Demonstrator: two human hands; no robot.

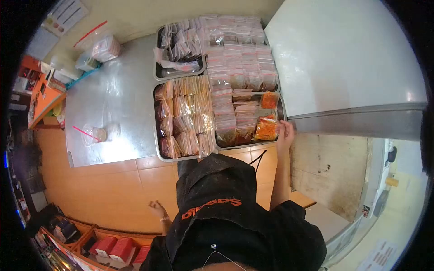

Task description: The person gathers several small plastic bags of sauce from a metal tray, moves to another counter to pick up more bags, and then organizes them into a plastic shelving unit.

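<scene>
My right hand [285, 132] reaches to the near right corner of a metal tray [281, 108]. Its fingers are closed at the edge of a clear packet of orange-red food [266, 129]. A second orange packet [270, 100] lies just behind it in the same tray. To the left, rows of small zip bags with dark contents [226, 134] stand packed together. My left hand [157, 207] hangs low over the floor, away from the trays, its fingers loosely curled and apart with nothing in them.
A tray of yellowish packets [187, 117] and a smaller tray of bags [181, 49] sit on the steel table [122, 81]. A plastic cup with a pink straw [94, 134] stands left. A large white panel [343, 58] rises at right. Red boxes [120, 249] fill a low shelf.
</scene>
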